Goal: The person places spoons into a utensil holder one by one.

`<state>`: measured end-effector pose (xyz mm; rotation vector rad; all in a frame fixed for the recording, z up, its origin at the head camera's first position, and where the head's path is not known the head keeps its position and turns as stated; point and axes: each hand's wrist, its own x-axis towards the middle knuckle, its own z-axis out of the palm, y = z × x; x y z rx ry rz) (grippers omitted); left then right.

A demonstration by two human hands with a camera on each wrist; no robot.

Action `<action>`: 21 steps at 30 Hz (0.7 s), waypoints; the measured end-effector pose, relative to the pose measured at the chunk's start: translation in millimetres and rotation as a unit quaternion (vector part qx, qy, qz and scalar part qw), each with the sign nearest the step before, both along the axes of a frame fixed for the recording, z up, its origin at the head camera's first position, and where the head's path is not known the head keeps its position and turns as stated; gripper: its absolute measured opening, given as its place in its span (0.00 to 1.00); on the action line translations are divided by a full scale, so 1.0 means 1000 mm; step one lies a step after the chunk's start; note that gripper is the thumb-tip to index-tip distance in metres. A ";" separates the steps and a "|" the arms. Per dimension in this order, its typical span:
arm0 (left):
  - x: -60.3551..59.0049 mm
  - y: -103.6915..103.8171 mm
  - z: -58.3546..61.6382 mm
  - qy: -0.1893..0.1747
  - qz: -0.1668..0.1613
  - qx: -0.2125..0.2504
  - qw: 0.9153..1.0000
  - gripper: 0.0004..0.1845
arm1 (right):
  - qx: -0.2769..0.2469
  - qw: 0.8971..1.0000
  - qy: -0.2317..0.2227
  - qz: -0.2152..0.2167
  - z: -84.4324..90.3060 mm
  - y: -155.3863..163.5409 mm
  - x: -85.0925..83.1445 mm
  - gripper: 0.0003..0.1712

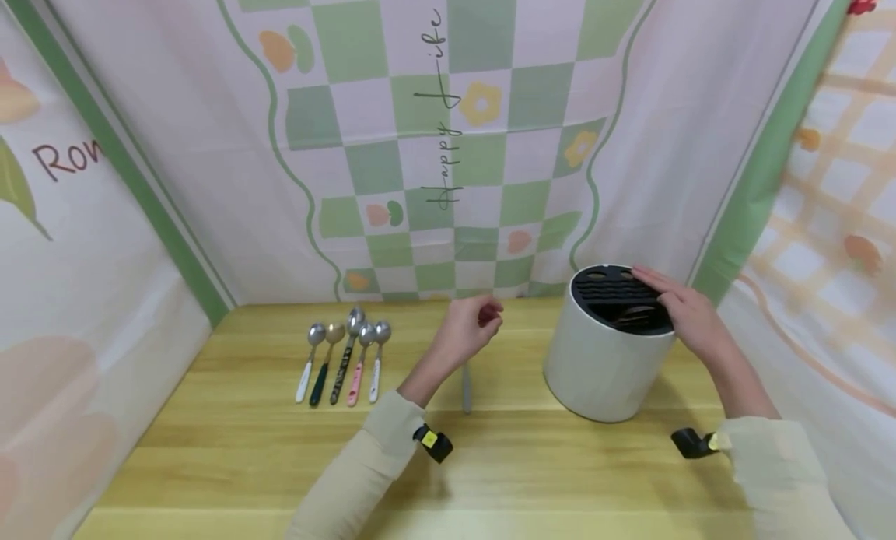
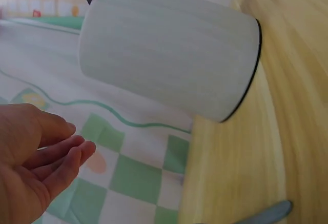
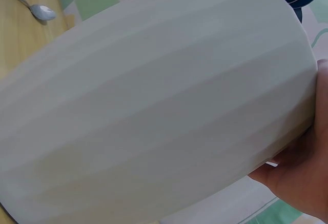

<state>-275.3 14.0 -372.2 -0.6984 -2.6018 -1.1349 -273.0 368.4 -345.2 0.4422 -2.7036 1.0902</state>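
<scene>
My left hand hovers over the table with its fingers loosely bent and nothing in them. In the left wrist view, that hand shows an empty space between thumb and fingertips. Below it lies a grey handle, its far end hidden by the hand. A white, round utensil holder with a black slotted top stands upright to the right. Metal utensils show inside its open compartment. My right hand holds the holder's right rim, thumb over the top and other fingers partly hidden behind the wall.
Several spoons lie side by side at the left, among them a dark green-handled spoon and a pink-handled spoon. A metal spoon shows in the right wrist view. Behind the wooden table hangs a checked curtain.
</scene>
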 end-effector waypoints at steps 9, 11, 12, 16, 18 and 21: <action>-0.002 -0.016 -0.035 -0.033 0.050 -0.033 0.998 0.06 | -0.001 1.000 0.007 -0.002 -0.002 0.003 0.002 0.29; -0.003 -0.018 -0.043 -0.050 0.064 -0.044 0.996 0.06 | -0.002 1.000 0.006 -0.002 -0.002 0.003 0.002 0.29; -0.003 -0.019 -0.047 -0.061 0.073 -0.050 0.994 0.05 | -0.002 1.000 0.007 -0.002 -0.002 0.003 0.002 0.28; -0.005 -0.020 -0.060 -0.109 0.103 -0.083 0.985 0.03 | -0.002 1.000 0.011 0.000 -0.003 0.002 0.002 0.28; -0.005 -0.020 -0.066 -0.119 0.117 -0.105 0.980 0.07 | -0.002 1.000 0.011 0.001 -0.002 0.002 0.001 0.28; -0.005 -0.019 -0.074 -0.125 0.136 -0.140 0.973 0.11 | -0.002 1.000 0.008 0.002 -0.002 0.002 0.001 0.28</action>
